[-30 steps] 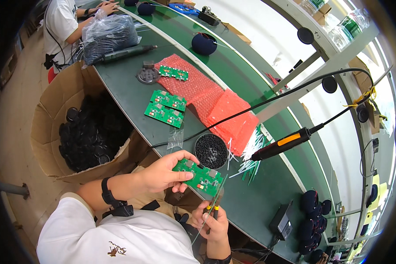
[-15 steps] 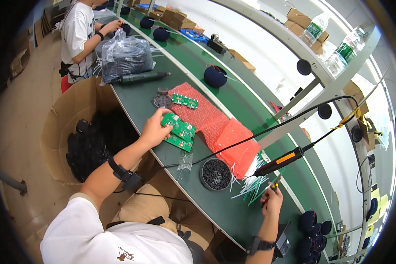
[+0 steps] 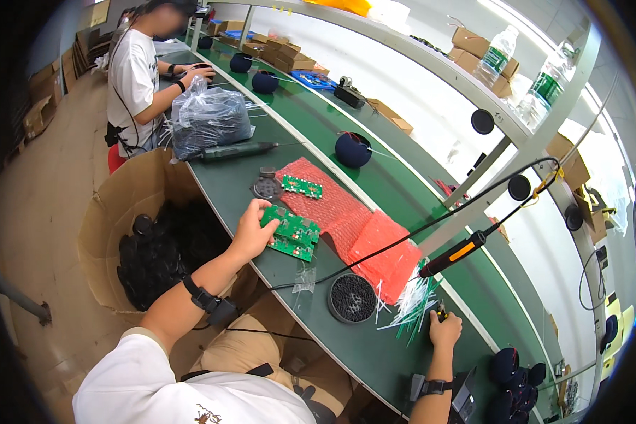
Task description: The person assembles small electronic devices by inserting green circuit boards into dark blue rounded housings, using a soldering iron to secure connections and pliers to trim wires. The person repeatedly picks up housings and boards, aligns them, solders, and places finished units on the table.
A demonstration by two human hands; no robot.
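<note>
By the worktop's (image 3: 381, 353) near edge, the left hand (image 3: 250, 232) pinches a board (image 3: 298, 227), likely light, fragile, best edge-held; the right hand (image 3: 446, 329) grips pliers (image 3: 442, 311).

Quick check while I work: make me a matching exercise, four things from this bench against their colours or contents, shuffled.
Things:
1. circuit boards
2. bubble wrap
3. round tub
4. hanging tool

Descriptions:
A. holds small black pieces
B. black and orange
C. green
D. red

Pairs: 1-C, 2-D, 3-A, 4-B
</note>
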